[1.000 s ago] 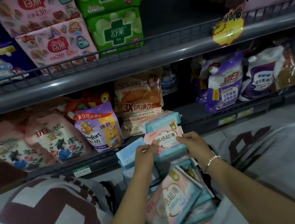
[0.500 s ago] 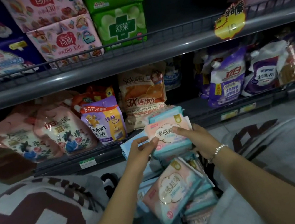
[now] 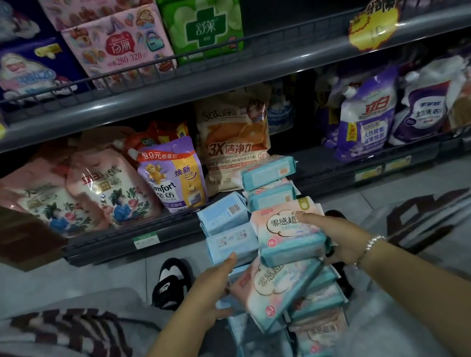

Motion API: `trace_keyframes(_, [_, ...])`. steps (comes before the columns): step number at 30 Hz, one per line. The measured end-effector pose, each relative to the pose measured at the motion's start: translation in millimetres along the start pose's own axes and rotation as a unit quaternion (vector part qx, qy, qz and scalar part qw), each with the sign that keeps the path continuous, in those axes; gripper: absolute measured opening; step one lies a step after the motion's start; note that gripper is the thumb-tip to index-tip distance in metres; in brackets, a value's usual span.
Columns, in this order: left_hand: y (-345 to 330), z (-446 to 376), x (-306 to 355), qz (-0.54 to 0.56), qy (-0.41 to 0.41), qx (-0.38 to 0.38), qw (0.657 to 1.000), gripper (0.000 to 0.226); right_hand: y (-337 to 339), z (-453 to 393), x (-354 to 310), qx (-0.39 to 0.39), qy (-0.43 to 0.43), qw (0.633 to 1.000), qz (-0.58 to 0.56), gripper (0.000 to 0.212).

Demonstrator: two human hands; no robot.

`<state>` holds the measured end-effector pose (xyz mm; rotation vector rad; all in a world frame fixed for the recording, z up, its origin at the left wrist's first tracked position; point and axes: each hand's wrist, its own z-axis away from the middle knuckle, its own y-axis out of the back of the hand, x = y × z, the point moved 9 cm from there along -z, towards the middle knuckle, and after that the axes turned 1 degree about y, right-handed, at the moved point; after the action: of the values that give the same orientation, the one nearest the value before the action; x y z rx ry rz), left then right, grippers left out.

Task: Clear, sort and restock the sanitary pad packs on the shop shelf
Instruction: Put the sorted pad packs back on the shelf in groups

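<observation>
**Pad pack held over a stack between the knees**

A pink-and-teal pad pack (image 3: 288,233) sits at the top of the near part of a pile of pad packs (image 3: 281,292) that stands on the floor between the person's knees, in front of the lower shelf. The right hand (image 3: 336,239) grips this pack from its right side, thumb laid across the printed front and fingers hidden behind it; a bead bracelet (image 3: 370,246) circles that wrist. The left hand (image 3: 215,287) reaches in from the left with fingers fairly straight, its fingertips against the pale blue packs (image 3: 227,229) on the pile's left side; whether it actually pinches one cannot be told. Just below the held pack a second pink pack (image 3: 274,287) lies tilted, and behind it two teal packs (image 3: 269,185) stand higher.

A black-and-white slipper (image 3: 170,282) rests on the grey floor left of the pile. The lower shelf (image 3: 132,242) carries detergent pouches (image 3: 172,178), and the upper shelf (image 3: 181,84) holds pink packs (image 3: 118,46) and green packs (image 3: 204,24), with a yellow price tag (image 3: 373,21) hanging on its rail.
</observation>
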<state>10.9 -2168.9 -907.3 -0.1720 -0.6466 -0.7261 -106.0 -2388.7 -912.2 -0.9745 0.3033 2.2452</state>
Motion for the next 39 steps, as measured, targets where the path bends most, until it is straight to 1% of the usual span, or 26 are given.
trace_keyframes(3, [-3.6, -2.9, -4.7, 0.08, 0.008, -0.002, 0.997, 0.021, -2.7, -0.4, 5.9, -0.005, -0.019, 1.0, -0.016, 0.049])
trace_keyframes(5, [-8.5, -6.1, -6.2, 0.119, 0.008, 0.002, 0.993, 0.009, -4.2, 1.7, 7.1, -0.007, -0.027, 0.999, -0.02, 0.063])
trace_keyframes(6, [-11.0, -8.1, -5.4, 0.121, 0.003, 0.003, 0.993, 0.005, -4.4, 2.7, 7.0, -0.009, -0.028, 0.999, -0.02, 0.068])
trace_keyframes(7, [-12.5, -11.3, -3.7, 0.112, -0.01, 0.005, 0.994, 0.007, -3.9, 2.6, 7.1, -0.009, -0.03, 0.999, -0.02, 0.069])
trace_keyframes(9, [-12.3, -17.8, 4.6, 0.092, -0.037, 0.015, 0.995, 0.018, -2.2, 1.9, 5.9, -0.01, -0.032, 0.999, -0.033, 0.063])
trace_keyframes(12, [-9.2, -25.8, 27.8, 0.108, -0.076, 0.032, 0.991, 0.027, 3.2, -2.8, 1.4, -0.005, -0.03, 0.997, -0.075, 0.063])
trace_keyframes(13, [-10.1, -26.8, 37.1, 0.118, -0.088, 0.03, 0.989, 0.025, 5.1, -4.1, -1.9, 0.0, -0.025, 0.995, -0.092, 0.06])
trace_keyframes(15, [-15.8, -28.1, 54.3, 0.129, -0.11, 0.021, 0.985, 0.009, 10.7, -5.7, -10.2, 0.015, -0.007, 0.993, -0.118, 0.045])
trace_keyframes(16, [-20.2, -29.5, 61.9, 0.135, -0.122, 0.015, 0.983, 0.005, 14.3, -6.5, -14.7, 0.025, 0.002, 0.992, -0.127, 0.039])
trace_keyframes(18, [-30.8, -37.0, 73.8, 0.125, -0.152, -0.008, 0.98, 0.018, 21.0, -9.7, -21.3, 0.04, 0.016, 0.988, -0.147, 0.035])
trace_keyframes(20, [-38.4, -45.6, 79.3, 0.11, -0.17, -0.015, 0.979, 0.039, 26.0, -12.7, -28.9, 0.048, 0.029, 0.986, -0.159, 0.033])
trace_keyframes(22, [-41.4, -52.0, 83.6, 0.108, -0.177, -0.006, 0.978, 0.061, 30.1, -16.2, -35.7, 0.053, 0.037, 0.985, -0.163, 0.035])
trace_keyframes(25, [-46.9, -58.2, 92.2, 0.117, -0.177, -0.013, 0.977, 0.076, 33.6, -18.7, -46.3, 0.056, 0.051, 0.984, -0.163, 0.029])
trace_keyframes(27, [-44.3, -64.6, 96.8, 0.136, -0.165, -0.012, 0.977, 0.072, 32.0, -19.7, -53.4, 0.041, 0.061, 0.984, -0.165, 0.031])
trace_keyframes(29, [-41.5, -63.1, 106.2, 0.126, -0.159, -0.012, 0.979, 0.066, 28.3, -18.3, -63.4, 0.024, 0.075, 0.984, -0.161, 0.037])
trace_keyframes(31, [-37.1, -61.3, 120.4, 0.119, -0.175, -0.015, 0.977, 0.073, 26.0, -15.8, -77.9, 0.015, 0.091, 0.983, -0.157, 0.041])
trace_keyframes(32, [-34.4, -58.4, 130.7, 0.118, -0.194, -0.015, 0.974, 0.069, 25.0, -13.7, -87.5, 0.011, 0.1, 0.982, -0.159, 0.041])
trace_keyframes(35, [-24.2, -42.3, 169.6, 0.122, -0.27, 0.005, 0.955, 0.04, 21.1, 0.7, -128.4, -0.011, 0.142, 0.977, -0.158, 0.046])
trace_keyframes(37, [-17.6, -27.3, 197.6, 0.128, -0.313, 0.026, 0.941, 0.036, 18.3, 14.2, -163.1, -0.033, 0.185, 0.97, -0.152, 0.055])
trace_keyframes(39, [-16.0, -10.9, 223.7, 0.156, -0.341, 0.027, 0.927, 0.039, 17.1, 30.7, -201.1, -0.044, 0.226, 0.962, -0.144, 0.062])
